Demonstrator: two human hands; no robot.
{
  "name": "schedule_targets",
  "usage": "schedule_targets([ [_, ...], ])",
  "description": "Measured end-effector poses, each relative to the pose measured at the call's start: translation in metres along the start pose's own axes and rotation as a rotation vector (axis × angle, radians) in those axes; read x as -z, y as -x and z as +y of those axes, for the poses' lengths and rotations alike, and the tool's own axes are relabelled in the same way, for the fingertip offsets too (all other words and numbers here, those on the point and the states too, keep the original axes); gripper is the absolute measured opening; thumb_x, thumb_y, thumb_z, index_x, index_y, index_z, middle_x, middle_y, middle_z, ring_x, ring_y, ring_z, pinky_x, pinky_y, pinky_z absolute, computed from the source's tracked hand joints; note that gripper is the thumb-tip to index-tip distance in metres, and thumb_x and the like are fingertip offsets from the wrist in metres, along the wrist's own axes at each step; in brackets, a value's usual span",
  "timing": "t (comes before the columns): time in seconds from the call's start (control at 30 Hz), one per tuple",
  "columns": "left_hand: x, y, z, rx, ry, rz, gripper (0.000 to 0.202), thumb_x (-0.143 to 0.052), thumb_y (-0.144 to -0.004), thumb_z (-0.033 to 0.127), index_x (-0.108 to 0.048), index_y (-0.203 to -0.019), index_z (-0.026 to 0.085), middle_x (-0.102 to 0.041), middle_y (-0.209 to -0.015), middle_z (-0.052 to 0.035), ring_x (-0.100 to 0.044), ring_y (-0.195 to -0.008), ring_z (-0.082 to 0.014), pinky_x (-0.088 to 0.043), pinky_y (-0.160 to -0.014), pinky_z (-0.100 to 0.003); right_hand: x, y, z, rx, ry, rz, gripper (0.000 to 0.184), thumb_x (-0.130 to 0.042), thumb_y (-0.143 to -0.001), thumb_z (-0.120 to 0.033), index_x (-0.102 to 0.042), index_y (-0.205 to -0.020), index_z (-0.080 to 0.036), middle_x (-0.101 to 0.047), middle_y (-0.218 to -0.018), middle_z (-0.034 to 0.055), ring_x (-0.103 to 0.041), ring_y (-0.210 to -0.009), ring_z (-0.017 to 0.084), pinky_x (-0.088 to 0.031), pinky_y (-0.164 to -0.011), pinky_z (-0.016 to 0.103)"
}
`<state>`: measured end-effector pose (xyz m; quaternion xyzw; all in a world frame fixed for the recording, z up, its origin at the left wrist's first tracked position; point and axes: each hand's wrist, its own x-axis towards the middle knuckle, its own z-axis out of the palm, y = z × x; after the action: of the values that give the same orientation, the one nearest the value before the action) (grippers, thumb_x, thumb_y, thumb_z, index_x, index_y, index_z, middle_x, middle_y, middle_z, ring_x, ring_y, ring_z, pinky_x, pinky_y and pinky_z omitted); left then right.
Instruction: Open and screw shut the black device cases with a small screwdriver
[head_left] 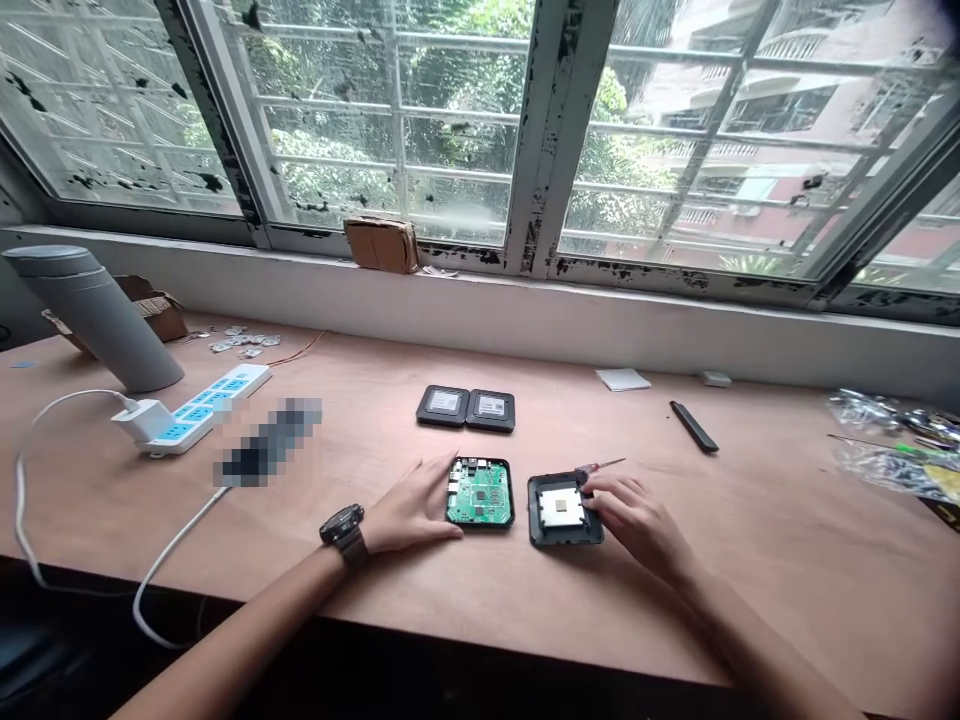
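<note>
Two hands rest apart on the plywood tabletop (360,400), each on its own small device. The left hand (409,510), spread flat with a black wristwatch (343,530) on its wrist, has its fingertips (454,533) against the near left edge of a green circuit board (480,493) seated in a black frame. The right hand (630,520) lies on the right edge of an open black casing (565,510) with a pale square pad (561,508) at its centre; whether it grips the casing, I cannot tell. Just beyond those fingers lies a red-handled screwdriver (592,467), its thin shaft pointing right. Behind the board, two closed black square units (466,407) sit side by side, touching. Farther right are a black strip (694,426), a white pad (622,379) and a small white block (716,379). Crumpled plastic bags (892,440) holding metal bits lie at the right end. To the left are a blue-and-white power strip (202,410) with a white plug (142,420), a pixelated blurred object (266,440), small metal pieces (240,342) and a tilted grey cylinder (90,318). Beyond, a cardboard scrap (381,245) sits on the sill beneath barred windows (397,120).
</note>
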<state>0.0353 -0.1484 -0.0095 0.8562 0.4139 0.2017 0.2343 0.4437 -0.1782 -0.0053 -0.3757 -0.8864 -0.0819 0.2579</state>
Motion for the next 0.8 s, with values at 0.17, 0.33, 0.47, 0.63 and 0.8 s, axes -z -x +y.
schedule_targets([
  [0.17, 0.000, -0.009, 0.002, -0.022, -0.002, -0.001, 0.113, -0.081, -0.077, 0.057, -0.013, -0.163, 0.027, -0.030, -0.164, -0.0108, -0.031, -0.149, -0.0370, -0.026, -0.124, -0.051, -0.015, 0.012, 0.002, -0.078, -0.004, -0.056, 0.019, -0.055, -0.094, -0.009, -0.067, -0.098, -0.023, -0.071, -0.115, 0.0078, -0.066, -0.105, 0.025, -0.054, -0.088, 0.041],
  [0.33, -0.002, -0.011, -0.001, -0.026, -0.066, -0.021, 0.117, -0.076, -0.077, 0.065, -0.006, -0.163, 0.027, -0.026, -0.165, -0.0105, -0.028, -0.150, -0.0361, -0.026, -0.123, -0.050, -0.014, 0.009, -0.002, -0.105, -0.056, -0.114, 0.022, -0.053, -0.098, -0.013, -0.069, -0.107, -0.026, -0.070, -0.118, 0.0069, -0.065, -0.109, 0.026, -0.055, -0.090, 0.043],
  [0.47, 0.001, -0.005, -0.011, -0.048, -0.225, -0.080, 0.119, -0.067, -0.079, 0.076, -0.002, -0.163, 0.024, -0.019, -0.166, -0.0124, -0.023, -0.152, -0.0365, -0.018, -0.125, -0.053, -0.007, 0.017, -0.007, -0.221, -0.124, -0.130, 0.028, -0.048, -0.102, -0.022, -0.066, -0.122, -0.030, -0.065, -0.130, 0.0074, -0.064, -0.116, 0.027, -0.056, -0.095, 0.045],
  [0.63, 0.009, 0.005, -0.022, -0.071, -0.394, -0.162, 0.097, -0.052, -0.090, 0.076, -0.007, -0.162, 0.030, -0.015, -0.167, -0.0062, -0.017, -0.154, -0.0358, -0.013, -0.125, -0.056, 0.004, 0.033, -0.006, -0.484, -0.245, -0.170, 0.037, -0.050, -0.101, -0.042, -0.058, -0.136, -0.032, -0.060, -0.141, 0.0054, -0.062, -0.124, 0.028, -0.054, -0.103, 0.045],
  [0.8, 0.009, 0.007, -0.023, -0.069, -0.438, -0.171, 0.094, -0.047, -0.093, 0.075, -0.004, -0.162, 0.029, -0.010, -0.167, -0.0053, -0.014, -0.154, -0.0346, -0.013, -0.125, -0.054, 0.006, 0.040, -0.002, -0.485, -0.261, -0.357, 0.083, -0.062, -0.089, -0.061, -0.029, -0.159, -0.031, -0.031, -0.165, 0.0067, -0.036, -0.147, 0.036, -0.039, -0.118, 0.054],
])
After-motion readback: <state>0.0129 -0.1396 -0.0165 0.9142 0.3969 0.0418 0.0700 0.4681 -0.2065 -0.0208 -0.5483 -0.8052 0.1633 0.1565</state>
